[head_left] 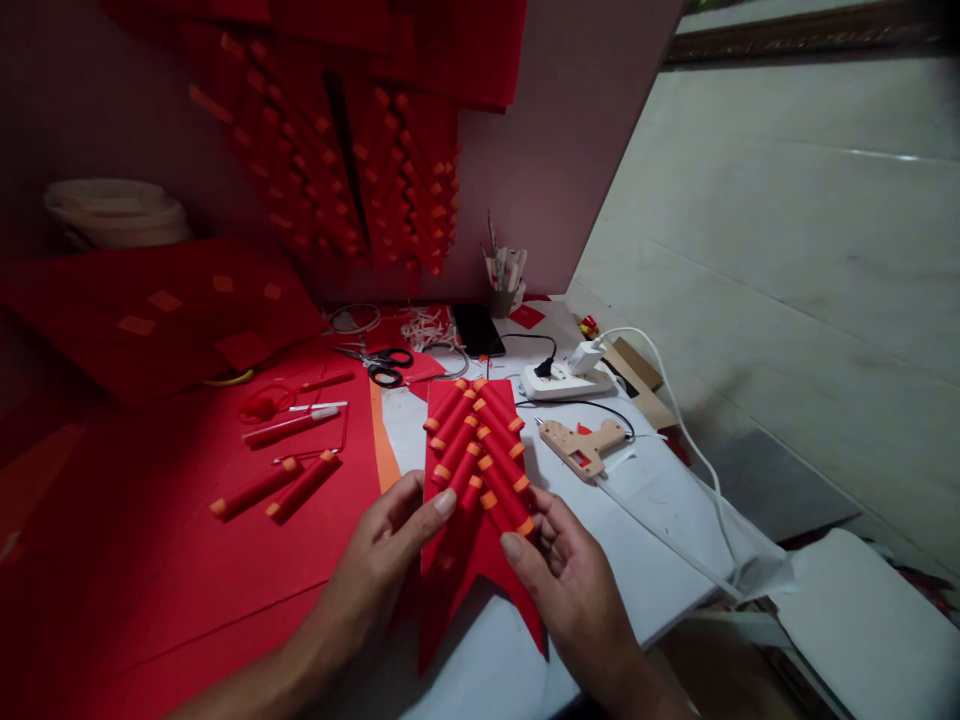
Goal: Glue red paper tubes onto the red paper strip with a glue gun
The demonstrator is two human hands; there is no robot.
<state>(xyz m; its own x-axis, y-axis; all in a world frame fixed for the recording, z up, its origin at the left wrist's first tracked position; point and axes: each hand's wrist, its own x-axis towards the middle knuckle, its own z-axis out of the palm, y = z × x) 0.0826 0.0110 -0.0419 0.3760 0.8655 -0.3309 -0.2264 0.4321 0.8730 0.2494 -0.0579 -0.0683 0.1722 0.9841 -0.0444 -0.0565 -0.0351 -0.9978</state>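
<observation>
The left hand [401, 520] and right hand [566, 560] grip opposite edges of the banner [480, 545], thumbs on its front, fingers behind. The banner, bearing red rolls [457, 430], is positioned between the glue gun [583, 445] and the scissors [386, 366].

Single head-worn view: worktop [600, 520] seen from above the near edge, faced forward and down, at close range.

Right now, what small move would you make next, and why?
I'd probably have the left hand pick up the nearer loose orange-tipped roll while the right hand steadies the red banner: similar rolls cover its top, but its forked tail looks bare.
</observation>
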